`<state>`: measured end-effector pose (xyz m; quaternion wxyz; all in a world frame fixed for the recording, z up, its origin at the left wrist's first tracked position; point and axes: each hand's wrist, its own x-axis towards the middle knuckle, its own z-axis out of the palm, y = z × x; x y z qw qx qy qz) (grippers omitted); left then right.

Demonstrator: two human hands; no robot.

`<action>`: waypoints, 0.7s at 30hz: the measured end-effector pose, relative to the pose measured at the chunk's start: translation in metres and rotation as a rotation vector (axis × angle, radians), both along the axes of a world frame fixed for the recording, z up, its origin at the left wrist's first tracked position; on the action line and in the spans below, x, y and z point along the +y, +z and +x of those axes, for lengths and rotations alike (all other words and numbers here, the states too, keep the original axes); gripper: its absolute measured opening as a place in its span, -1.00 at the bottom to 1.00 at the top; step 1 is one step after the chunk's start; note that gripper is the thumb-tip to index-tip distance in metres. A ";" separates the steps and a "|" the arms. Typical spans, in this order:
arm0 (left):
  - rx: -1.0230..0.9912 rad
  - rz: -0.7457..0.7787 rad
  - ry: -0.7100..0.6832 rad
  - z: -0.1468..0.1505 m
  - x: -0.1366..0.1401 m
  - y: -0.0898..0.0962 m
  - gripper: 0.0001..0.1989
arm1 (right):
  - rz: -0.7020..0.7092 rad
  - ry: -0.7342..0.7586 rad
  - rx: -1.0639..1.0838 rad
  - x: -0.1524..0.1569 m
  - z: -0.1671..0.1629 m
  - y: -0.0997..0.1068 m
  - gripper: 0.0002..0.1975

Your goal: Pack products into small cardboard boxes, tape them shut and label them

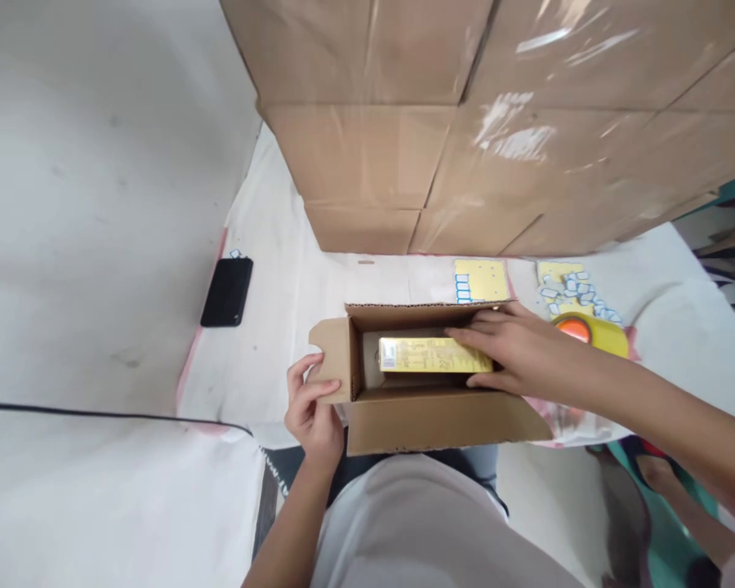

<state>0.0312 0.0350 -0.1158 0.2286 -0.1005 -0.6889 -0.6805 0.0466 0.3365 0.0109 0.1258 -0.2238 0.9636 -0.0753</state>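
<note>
The right hand's fingers [459,333] are closed around the right end of the yellow pack [425,354], one fingertip on its far edge and the thumb along the near edge, the other fingers bent toward the box's far wall. The pack lies lengthwise inside the open box [447,423], its left end exposed; whether it touches the floor of the box, I cannot tell. The right hand [505,347] is palm down, its back showing, the wrist nearly straight and the forearm slanting in from the lower right.

The left hand [315,408] pinches the box's left flap [329,339], one digit laid over its face and another at its outer edge, the rest curled below. Its forearm rises steeply from the lower edge of view.

The box sits at the table's [275,359] near edge, its front flap folded outward. Just beyond the right wrist lies a tape roll [609,335], near scattered labels [579,287]. A phone [226,292] lies well left, and stacked cartons [367,155] stand behind.
</note>
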 end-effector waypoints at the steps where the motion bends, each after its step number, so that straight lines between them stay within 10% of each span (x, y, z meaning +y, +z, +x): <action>1: 0.028 -0.025 0.000 -0.001 0.000 0.000 -0.82 | -0.088 -0.018 0.011 0.003 0.002 0.004 -0.60; 7: 0.284 -0.209 -0.313 -0.016 -0.013 0.003 -0.30 | -0.276 -0.340 0.298 0.027 0.023 0.016 -0.75; 13: 0.561 -0.856 -0.701 -0.050 -0.030 0.054 -0.48 | -0.377 -0.570 0.202 0.032 0.042 0.008 -0.73; 21: 0.483 -1.434 -0.893 -0.055 0.077 0.125 -0.54 | -0.611 -0.673 0.155 0.024 0.042 0.006 -0.71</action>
